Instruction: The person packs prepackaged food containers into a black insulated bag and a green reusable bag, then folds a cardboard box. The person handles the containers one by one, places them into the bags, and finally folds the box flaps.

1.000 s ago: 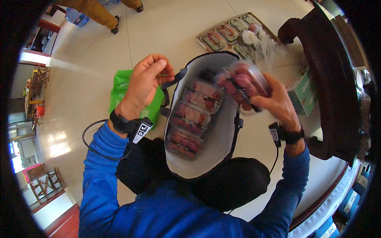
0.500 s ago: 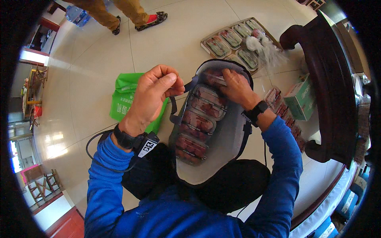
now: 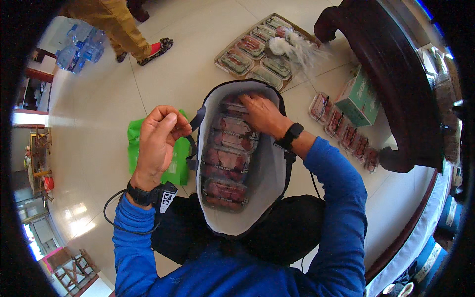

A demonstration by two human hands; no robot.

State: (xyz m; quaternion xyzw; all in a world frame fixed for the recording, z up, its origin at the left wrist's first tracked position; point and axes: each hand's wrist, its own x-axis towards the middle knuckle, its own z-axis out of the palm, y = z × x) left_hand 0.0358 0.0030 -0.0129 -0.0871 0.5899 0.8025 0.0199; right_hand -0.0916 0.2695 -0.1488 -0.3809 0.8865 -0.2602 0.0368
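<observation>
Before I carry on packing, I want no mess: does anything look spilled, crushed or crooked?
Nothing stands out. The clear boxes lie in a neat row inside the bag; the right hand rests on the far one, the left hand holds the strap.

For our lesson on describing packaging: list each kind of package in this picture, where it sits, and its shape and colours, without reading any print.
Clear plastic clamshell trays of dark red fruit: stacked inside the grey-lined bag, under the right hand.
Same trays, flat cardboard sheet: floor ahead.
Same trays, row: floor, right.
Green-and-white carton: beside that row.
Green bag: floor, behind the left hand.
</observation>
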